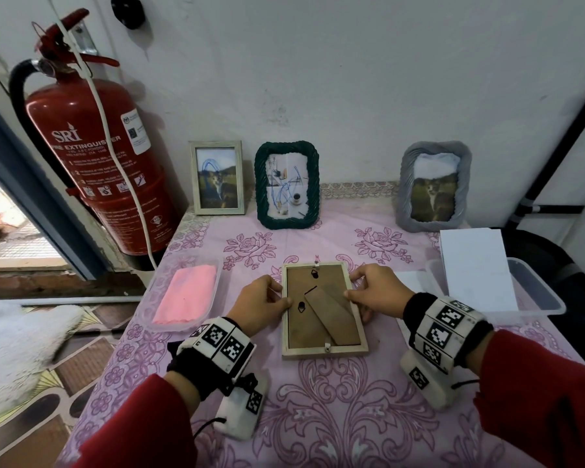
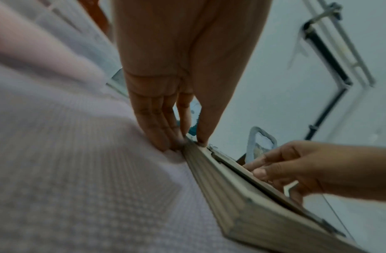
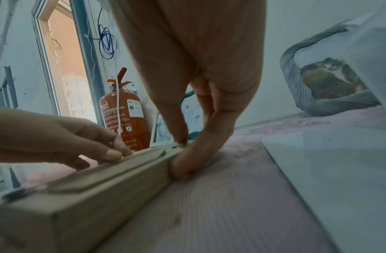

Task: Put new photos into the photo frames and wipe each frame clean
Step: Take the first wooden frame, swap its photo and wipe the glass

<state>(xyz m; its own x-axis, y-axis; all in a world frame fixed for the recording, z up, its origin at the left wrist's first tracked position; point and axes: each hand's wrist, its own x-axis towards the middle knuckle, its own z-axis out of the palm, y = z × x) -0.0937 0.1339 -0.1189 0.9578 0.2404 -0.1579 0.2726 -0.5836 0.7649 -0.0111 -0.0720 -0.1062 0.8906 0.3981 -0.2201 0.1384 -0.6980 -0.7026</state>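
Note:
A light wooden photo frame (image 1: 323, 312) lies face down on the pink flowered tablecloth, its brown back board and folded stand facing up. My left hand (image 1: 282, 293) pinches the frame's left rail, thumb on the back and fingers against the outer side. My right hand (image 1: 352, 285) pinches the right rail the same way. In the left wrist view my left hand (image 2: 183, 137) meets the frame (image 2: 220, 188) at its edge. In the right wrist view my right hand (image 3: 187, 149) presses on the frame (image 3: 90, 188). A pink cloth (image 1: 186, 295) lies in a clear tray on the left.
Three frames stand along the back wall: a small pale wooden one (image 1: 217, 177), a dark green rope one (image 1: 287, 185) and a grey one (image 1: 434, 190). White sheets (image 1: 477, 271) lean in a clear container on the right. A red fire extinguisher (image 1: 92, 163) stands at the left.

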